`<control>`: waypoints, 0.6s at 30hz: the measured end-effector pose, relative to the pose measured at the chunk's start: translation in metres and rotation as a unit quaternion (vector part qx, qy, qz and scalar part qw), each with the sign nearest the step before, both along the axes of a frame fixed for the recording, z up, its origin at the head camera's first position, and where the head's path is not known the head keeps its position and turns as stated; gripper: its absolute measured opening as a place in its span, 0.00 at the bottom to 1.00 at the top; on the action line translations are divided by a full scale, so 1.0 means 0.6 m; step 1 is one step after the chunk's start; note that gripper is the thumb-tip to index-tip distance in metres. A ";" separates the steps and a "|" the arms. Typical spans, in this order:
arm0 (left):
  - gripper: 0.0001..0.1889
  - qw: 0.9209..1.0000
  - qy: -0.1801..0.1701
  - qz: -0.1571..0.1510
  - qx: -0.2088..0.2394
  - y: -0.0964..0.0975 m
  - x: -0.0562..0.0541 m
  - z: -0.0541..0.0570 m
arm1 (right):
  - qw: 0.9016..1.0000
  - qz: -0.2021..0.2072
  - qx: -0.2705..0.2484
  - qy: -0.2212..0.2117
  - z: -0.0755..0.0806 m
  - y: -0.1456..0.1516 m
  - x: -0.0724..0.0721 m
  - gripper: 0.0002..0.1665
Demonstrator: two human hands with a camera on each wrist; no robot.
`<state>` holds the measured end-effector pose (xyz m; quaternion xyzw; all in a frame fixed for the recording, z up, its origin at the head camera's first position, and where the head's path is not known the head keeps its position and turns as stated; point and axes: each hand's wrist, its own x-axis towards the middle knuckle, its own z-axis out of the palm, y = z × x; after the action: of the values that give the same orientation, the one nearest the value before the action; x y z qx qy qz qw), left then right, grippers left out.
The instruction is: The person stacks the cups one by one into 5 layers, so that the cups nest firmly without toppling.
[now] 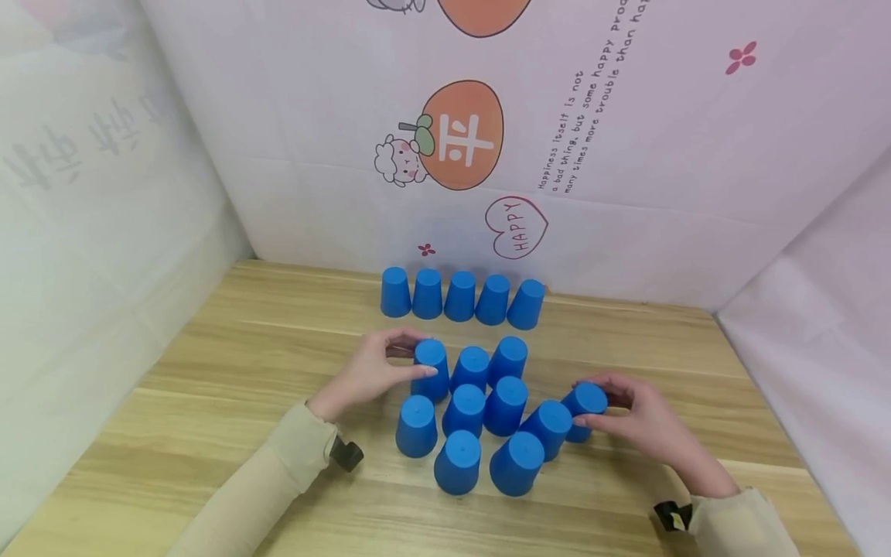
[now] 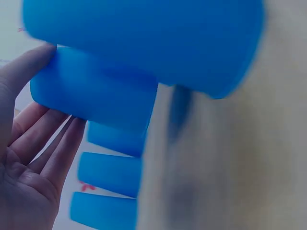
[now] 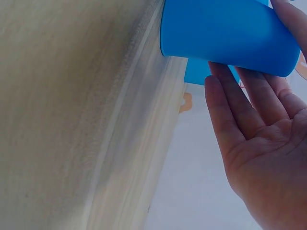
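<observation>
**At the two sides of a cup cluster, each hand has hold of one cup**

The left hand (image 1: 372,371) holds the left-hand cup (image 1: 431,354), thumb on the near side and fingers round the far side. The right hand (image 1: 647,429) grips the right-hand cup (image 1: 588,398) in much the same way. Whether either cup is clear of the table (image 1: 209,402) or standing on it, I cannot tell.

Between and in front of the hands stand eight more blue cups (image 1: 464,410), all upside down, in a loose group. One stands just beside the right-hand cup; another is near the left-hand cup on its right.

Farther back, five cups (image 1: 460,298) form a tidy row, near the printed cloth (image 1: 313,209) that hangs behind the table.

The step in hand looks like setting out the nearer cups, whose group is far less even than the back row. The next move seems to call for a light grip, each cup kept level, and care not to knock close neighbours.
</observation>
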<state>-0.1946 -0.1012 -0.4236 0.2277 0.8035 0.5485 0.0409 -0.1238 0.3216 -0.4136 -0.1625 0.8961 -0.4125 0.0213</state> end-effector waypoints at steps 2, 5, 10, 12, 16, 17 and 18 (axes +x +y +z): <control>0.25 1.000 0.027 0.010 0.012 -0.002 -0.006 0.011 | 1.000 -0.002 0.000 -0.001 0.001 -0.001 0.001 0.26; 0.25 0.997 0.070 0.029 0.020 -0.006 -0.015 0.033 | 1.000 -0.003 -0.001 -0.005 0.001 -0.001 0.001 0.26; 0.25 0.991 0.119 0.060 0.027 -0.012 -0.034 0.075 | 1.000 -0.004 -0.001 -0.006 0.000 -0.001 0.002 0.26; 0.25 0.987 0.138 0.066 0.043 -0.014 -0.044 0.089 | 1.000 -0.005 -0.002 -0.005 -0.001 0.000 0.001 0.25; 0.24 0.981 0.165 0.077 0.073 -0.014 -0.066 0.113 | 1.000 -0.001 -0.001 -0.004 -0.002 0.000 -0.001 0.25; 0.24 0.979 0.169 0.081 0.077 -0.013 -0.072 0.117 | 1.000 -0.002 -0.001 -0.004 -0.002 0.001 -0.002 0.25; 0.24 0.978 0.172 0.085 0.079 -0.012 -0.078 0.121 | 1.000 -0.001 0.000 -0.005 -0.002 0.001 -0.002 0.25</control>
<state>-0.2417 -0.1081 -0.3508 0.2524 0.7689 0.5645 -0.1627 -0.1252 0.3220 -0.4147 -0.1592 0.8960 -0.4137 0.0252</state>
